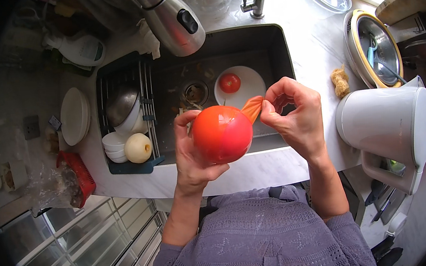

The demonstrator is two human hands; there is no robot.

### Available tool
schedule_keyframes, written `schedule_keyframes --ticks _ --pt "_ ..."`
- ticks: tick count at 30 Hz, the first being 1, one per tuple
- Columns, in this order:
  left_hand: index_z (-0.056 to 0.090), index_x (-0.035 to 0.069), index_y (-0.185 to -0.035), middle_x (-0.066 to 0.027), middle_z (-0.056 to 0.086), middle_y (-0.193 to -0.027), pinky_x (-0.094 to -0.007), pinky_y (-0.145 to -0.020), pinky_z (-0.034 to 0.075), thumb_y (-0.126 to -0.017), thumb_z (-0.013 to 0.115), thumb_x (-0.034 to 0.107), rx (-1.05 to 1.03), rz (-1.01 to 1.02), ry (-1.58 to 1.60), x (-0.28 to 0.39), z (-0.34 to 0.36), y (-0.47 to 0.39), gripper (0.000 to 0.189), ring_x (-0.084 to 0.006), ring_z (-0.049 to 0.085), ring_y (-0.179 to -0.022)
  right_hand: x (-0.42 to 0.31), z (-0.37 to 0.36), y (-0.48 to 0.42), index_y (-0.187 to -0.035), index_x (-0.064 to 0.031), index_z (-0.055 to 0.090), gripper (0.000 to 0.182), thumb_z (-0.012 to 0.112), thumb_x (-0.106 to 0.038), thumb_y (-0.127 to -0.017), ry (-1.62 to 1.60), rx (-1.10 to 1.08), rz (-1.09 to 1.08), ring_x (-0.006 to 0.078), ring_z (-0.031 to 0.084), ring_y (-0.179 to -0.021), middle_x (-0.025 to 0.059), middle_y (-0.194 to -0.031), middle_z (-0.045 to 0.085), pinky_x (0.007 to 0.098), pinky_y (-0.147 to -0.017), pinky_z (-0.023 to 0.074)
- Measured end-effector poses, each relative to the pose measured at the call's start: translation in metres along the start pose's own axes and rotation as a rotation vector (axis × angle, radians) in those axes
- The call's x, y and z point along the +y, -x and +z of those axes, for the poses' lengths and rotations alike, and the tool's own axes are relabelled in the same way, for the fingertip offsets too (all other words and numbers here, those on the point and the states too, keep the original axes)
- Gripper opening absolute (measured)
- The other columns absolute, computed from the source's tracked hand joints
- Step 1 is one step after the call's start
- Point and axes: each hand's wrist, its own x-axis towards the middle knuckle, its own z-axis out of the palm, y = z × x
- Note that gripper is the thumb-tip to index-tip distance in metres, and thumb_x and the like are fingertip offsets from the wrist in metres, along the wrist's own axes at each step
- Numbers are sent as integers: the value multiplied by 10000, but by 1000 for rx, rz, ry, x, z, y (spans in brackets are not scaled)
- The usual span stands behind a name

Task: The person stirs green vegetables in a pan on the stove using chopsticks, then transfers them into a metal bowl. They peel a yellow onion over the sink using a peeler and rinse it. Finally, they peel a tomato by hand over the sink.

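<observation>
A large red tomato (222, 134), partly peeled, rests in my left hand (195, 155), whose fingers curl round it above the sink's front edge. Between the thumb and forefinger of my right hand (294, 115) is a strip of tomato skin (253, 108), pulled out from the tomato's right side and still joined to it. Behind my hands, a second, smaller-looking tomato (229, 83) lies in a white bowl (257, 83) in the dark sink (173, 70). Food scraps lie around the drain (194, 92).
A drying rack (148, 101) at the sink's left holds bowls and a peeled round fruit or vegetable (138, 148). The faucet (175, 22) overhangs the sink's back. At right are a white kettle (383, 120), a yellow-rimmed bowl (396, 46) and a brown scrubber (340, 82).
</observation>
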Motion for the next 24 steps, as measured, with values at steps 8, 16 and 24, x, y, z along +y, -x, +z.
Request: schedule_keyframes --ticks 8,16,24 --pt "316 199 -1468 -158 421 -1460 -514 -1004 481 -633 881 266 -36 -134 191 4 1 4 1011 -282 516 -1268 20 8 -1 -751 10 606 97 695 -25 -763 80 -22 89 103 611 -562 61 -648 633 252 -552 507" --pt "390 75 -1415 -162 516 -1346 -438 -1066 461 -651 761 196 41 -208 178 7 -12 -3 858 -281 530 -1259 41 7 -5 -733 -12 625 158 749 -102 -776 267 27 99 171 620 -592 68 -723 626 288 -590 511" --pt "468 65 -1353 -122 564 -1246 -392 -1021 476 -665 785 172 170 -174 -146 13 -3 -6 765 -233 582 -1157 15 13 -9 -842 -23 665 137 764 -11 -748 143 -6 -264 178 654 -706 72 -878 643 291 -601 534"
